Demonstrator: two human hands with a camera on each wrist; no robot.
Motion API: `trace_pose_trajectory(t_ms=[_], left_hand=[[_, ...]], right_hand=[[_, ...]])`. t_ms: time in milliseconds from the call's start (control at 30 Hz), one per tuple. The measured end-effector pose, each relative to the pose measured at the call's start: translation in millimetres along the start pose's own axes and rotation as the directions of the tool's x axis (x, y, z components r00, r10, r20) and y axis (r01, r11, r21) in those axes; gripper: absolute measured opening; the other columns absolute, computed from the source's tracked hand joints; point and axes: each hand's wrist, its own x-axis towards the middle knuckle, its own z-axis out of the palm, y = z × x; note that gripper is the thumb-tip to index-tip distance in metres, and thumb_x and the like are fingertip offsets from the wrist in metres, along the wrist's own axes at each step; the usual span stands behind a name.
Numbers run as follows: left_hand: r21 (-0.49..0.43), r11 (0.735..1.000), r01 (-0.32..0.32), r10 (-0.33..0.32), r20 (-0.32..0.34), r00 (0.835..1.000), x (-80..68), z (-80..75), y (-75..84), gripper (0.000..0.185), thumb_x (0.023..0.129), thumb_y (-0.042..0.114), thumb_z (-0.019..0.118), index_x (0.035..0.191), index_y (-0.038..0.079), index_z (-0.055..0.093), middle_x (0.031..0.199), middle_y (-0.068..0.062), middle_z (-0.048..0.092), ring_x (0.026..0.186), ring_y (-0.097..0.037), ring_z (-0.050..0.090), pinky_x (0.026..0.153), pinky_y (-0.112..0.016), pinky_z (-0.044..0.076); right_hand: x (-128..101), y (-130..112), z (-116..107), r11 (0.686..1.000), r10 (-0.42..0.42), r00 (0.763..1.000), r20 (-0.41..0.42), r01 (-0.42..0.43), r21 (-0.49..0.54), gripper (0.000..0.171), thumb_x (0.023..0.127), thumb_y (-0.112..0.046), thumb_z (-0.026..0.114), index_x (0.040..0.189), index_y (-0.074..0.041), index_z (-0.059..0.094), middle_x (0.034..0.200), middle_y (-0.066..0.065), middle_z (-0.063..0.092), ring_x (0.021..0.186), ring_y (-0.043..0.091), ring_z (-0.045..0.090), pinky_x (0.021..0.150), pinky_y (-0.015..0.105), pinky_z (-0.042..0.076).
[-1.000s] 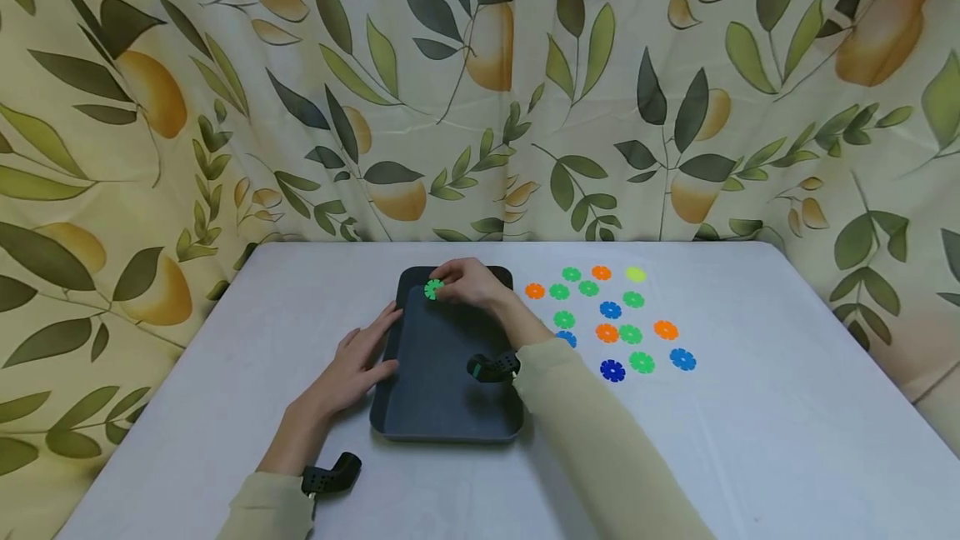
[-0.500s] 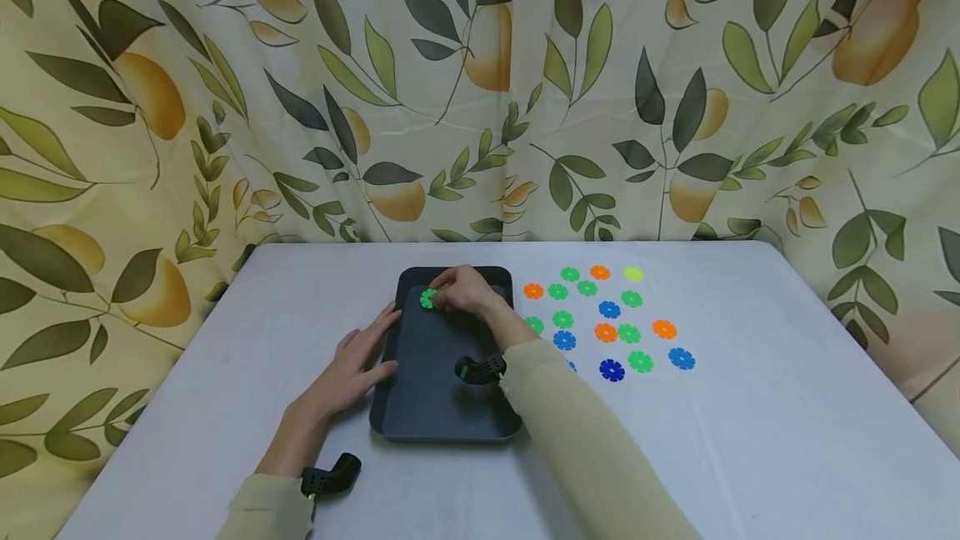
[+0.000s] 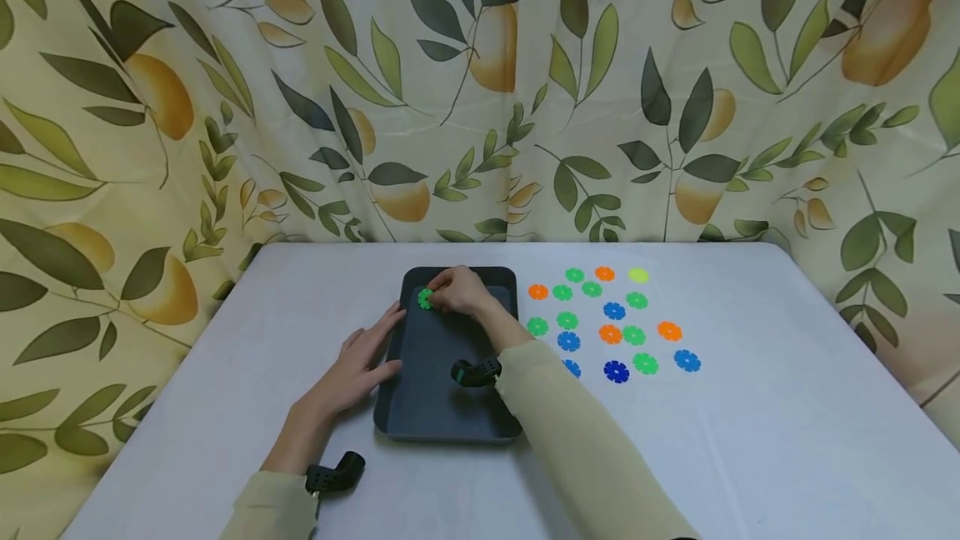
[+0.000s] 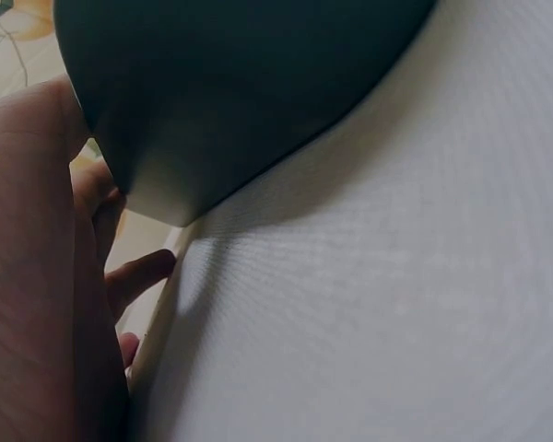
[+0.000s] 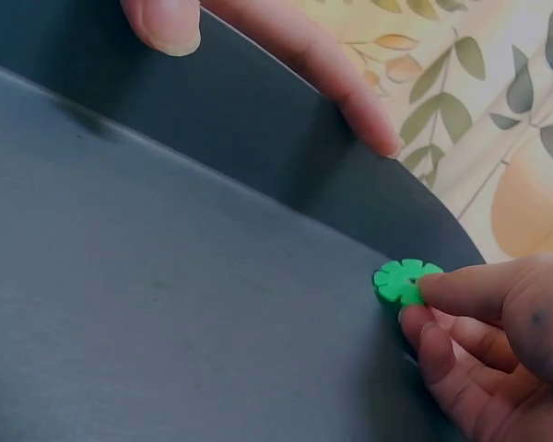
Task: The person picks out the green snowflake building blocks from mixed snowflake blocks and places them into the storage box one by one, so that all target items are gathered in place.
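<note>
A dark grey tray [image 3: 450, 407] lies on the white table [image 3: 750, 440], in front of me. My right hand [image 3: 444, 297] reaches into its far left corner and pinches a green notched disc [image 3: 425, 298] between thumb and fingertips. In the right wrist view the green disc [image 5: 401, 281] sits low against the tray's floor [image 5: 166, 304], with my fingertips [image 5: 461, 293] on its right side. My left hand [image 3: 381, 342] lies flat on the table, its straight fingers against the tray's left rim. The left wrist view shows the tray's outer wall [image 4: 221, 101] beside my palm [image 4: 28, 295].
Several loose notched discs, green [image 3: 567, 320], orange [image 3: 669, 330], blue [image 3: 616, 371] and one yellow-green [image 3: 638, 275], are spread on the table right of the tray. A leaf-printed curtain [image 3: 480, 90] hangs right behind the table's far edge.
My right hand has carried the green disc a little left and down, into the tray's far left corner. The left hand has stayed at the tray's rim.
</note>
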Motion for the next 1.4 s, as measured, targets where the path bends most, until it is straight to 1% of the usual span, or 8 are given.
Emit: trace_pose_trajectory(t_ms=[233,433,633,733,833,900,1133,1400], left_hand=[[-0.009,1.000,0.000,0.000,0.006,1.000,2.8,0.3,1.6,0.073,0.096,0.019,0.060,0.160,0.009,0.026,0.168,-0.007,0.016,0.150,-0.032,0.023,0.112,-0.064,0.005],[0.004,1.000,-0.002,0.002,-0.002,1.000,0.0,-1.1,1.4,0.073,0.096,0.020,0.060,0.159,0.007,0.027,0.167,-0.009,0.017,0.150,-0.033,0.024,0.112,-0.065,0.006],[-0.004,1.000,-0.015,0.015,0.000,1.000,-0.6,-1.9,1.4,0.072,0.097,0.019,0.060,0.159,0.006,0.027,0.167,-0.009,0.017,0.150,-0.033,0.023,0.111,-0.065,0.007],[-0.008,1.000,-0.012,0.012,0.001,1.000,-0.3,-1.8,1.8,0.072,0.097,0.019,0.060,0.160,0.008,0.027,0.167,-0.009,0.016,0.150,-0.033,0.023,0.112,-0.064,0.007],[-0.002,1.000,-0.010,0.010,0.001,1.000,-0.4,-1.2,0.8,0.072,0.097,0.019,0.060,0.160,0.009,0.027,0.167,-0.008,0.017,0.150,-0.033,0.023,0.112,-0.065,0.007],[0.003,1.000,-0.010,0.010,0.001,1.000,-0.5,-0.7,-0.2,0.072,0.097,0.020,0.060,0.160,0.010,0.027,0.167,-0.008,0.017,0.150,-0.033,0.023,0.111,-0.065,0.007],[0.006,1.000,-0.017,0.017,0.000,1.000,0.1,0.3,-1.8,0.072,0.097,0.021,0.060,0.160,0.009,0.027,0.167,-0.007,0.017,0.150,-0.032,0.023,0.111,-0.064,0.008],[0.007,1.000,-0.020,0.020,-0.006,1.000,-0.6,0.6,-0.6,0.072,0.097,0.020,0.060,0.160,0.007,0.027,0.167,-0.010,0.018,0.149,-0.033,0.024,0.111,-0.065,0.008]], right_hand=[[0.3,0.4,-1.9,0.998,-0.014,0.999,-0.037,0.012,-0.069,0.018,0.089,-0.004,0.070,0.106,0.000,0.076,0.080,0.007,0.071,0.067,0.015,0.065,0.065,0.028,0.053],[1.4,-1.5,0.5,0.997,-0.033,0.999,-0.035,0.030,-0.075,0.020,0.089,-0.002,0.068,0.108,0.001,0.075,0.084,0.008,0.073,0.068,0.015,0.066,0.065,0.027,0.052],[0.7,-4.7,0.9,0.997,-0.016,1.000,-0.026,0.014,-0.079,0.021,0.091,-0.004,0.068,0.110,0.001,0.075,0.084,0.007,0.073,0.070,0.014,0.065,0.067,0.026,0.051],[-0.1,-5.3,0.2,0.998,-0.004,1.000,-0.013,0.004,-0.058,0.023,0.092,-0.006,0.068,0.113,0.001,0.075,0.088,0.009,0.074,0.074,0.015,0.069,0.071,0.027,0.052],[-1.1,-5.0,-0.5,1.000,0.012,1.000,0.002,-0.012,-0.014,0.025,0.093,-0.006,0.067,0.115,0.002,0.074,0.095,0.012,0.075,0.080,0.018,0.072,0.075,0.029,0.055],[-1.6,-4.4,-0.8,1.000,0.020,1.000,0.009,-0.020,0.014,0.026,0.094,-0.006,0.067,0.117,0.003,0.073,0.096,0.013,0.075,0.081,0.018,0.073,0.077,0.029,0.055],[-2.5,-3.1,-2.8,0.991,0.026,0.999,0.046,-0.032,0.127,0.026,0.095,-0.002,0.064,0.118,0.008,0.070,0.098,0.017,0.073,0.081,0.020,0.072,0.077,0.031,0.057],[-4.7,-2.8,-7.5,0.974,0.024,0.997,0.073,-0.040,0.221,0.027,0.096,0.002,0.063,0.121,0.011,0.067,0.107,0.023,0.071,0.090,0.028,0.073,0.079,0.032,0.057]])
